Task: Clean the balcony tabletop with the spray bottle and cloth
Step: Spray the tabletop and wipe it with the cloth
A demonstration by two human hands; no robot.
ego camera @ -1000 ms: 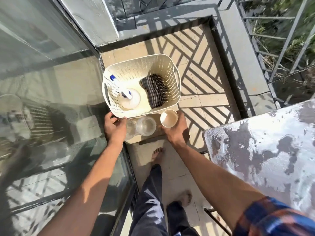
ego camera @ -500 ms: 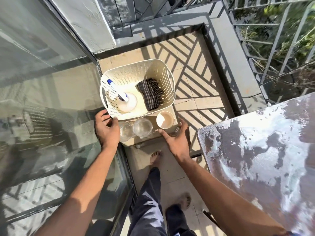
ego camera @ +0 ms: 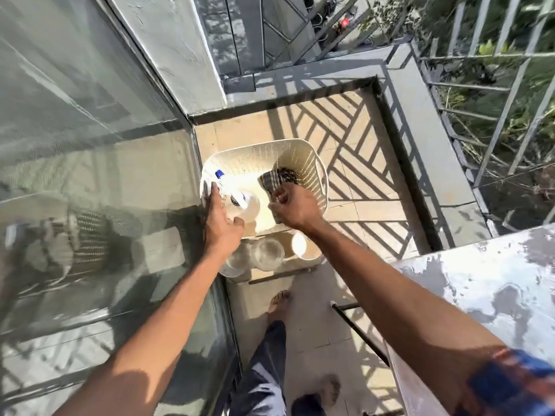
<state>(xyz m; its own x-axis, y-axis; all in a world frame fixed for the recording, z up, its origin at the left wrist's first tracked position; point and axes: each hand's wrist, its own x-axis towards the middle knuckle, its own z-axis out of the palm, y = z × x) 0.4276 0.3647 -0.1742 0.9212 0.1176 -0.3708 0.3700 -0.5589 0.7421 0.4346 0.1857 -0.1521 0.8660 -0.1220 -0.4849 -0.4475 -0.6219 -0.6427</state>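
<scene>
A cream plastic basket (ego camera: 264, 146) stands on the balcony floor against the glass door. In it lies a white spray bottle (ego camera: 247, 205) with a blue nozzle, and a dark checked cloth (ego camera: 280, 177) on the right side. My left hand (ego camera: 220, 219) reaches into the basket with fingers spread, right over the bottle's left side and not closed round it. My right hand (ego camera: 292, 210) has its fingers curled on the near edge of the cloth. The stained, blotchy tabletop (ego camera: 486, 283) is at the lower right.
Two clear glasses (ego camera: 267, 254) and a cream cup (ego camera: 303, 247) stand on a low board just in front of the basket. A glass door (ego camera: 90, 175) runs along the left. A metal railing (ego camera: 495, 100) and ledge close the right side. My bare feet (ego camera: 277, 300) are on the tiles.
Both hands left the glasses and cup and moved forward into the basket. The left now hovers at the bottle, the right has closed on the cloth. The view tilted forward.
</scene>
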